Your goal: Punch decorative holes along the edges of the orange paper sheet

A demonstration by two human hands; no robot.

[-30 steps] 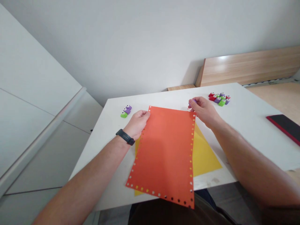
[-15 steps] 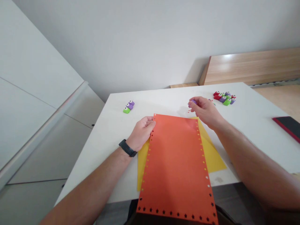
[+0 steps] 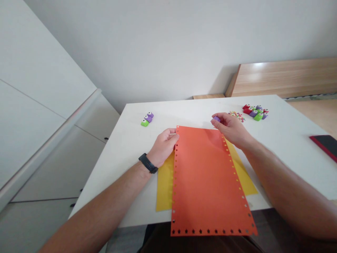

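Note:
My left hand (image 3: 164, 147) pinches the upper left edge of an orange sheet of paper (image 3: 204, 175), which has small punched shapes along its left, right and bottom edges. The bottom row shows stars. My right hand (image 3: 231, 128) is closed on a small purple craft punch (image 3: 216, 119) just above the sheet's top right corner. Fingers partly cover the punch. Under the orange sheet lies yellow paper (image 3: 164, 186) on the white table (image 3: 110, 168). Small coloured paper cutouts (image 3: 237, 116) are scattered just behind my right hand.
Two purple punches and a green one (image 3: 147, 118) sit at the back left. A cluster of red, green and purple punches (image 3: 255, 111) stands at the back right. On the right edge lies a dark, red-sided flat object (image 3: 325, 144). White cabinets (image 3: 50, 161) flank the left side.
The orange sheet has shifted slightly right and its lower end has swung right. My right hand with the punch has come down a little nearer the sheet. More scattered cutouts now show.

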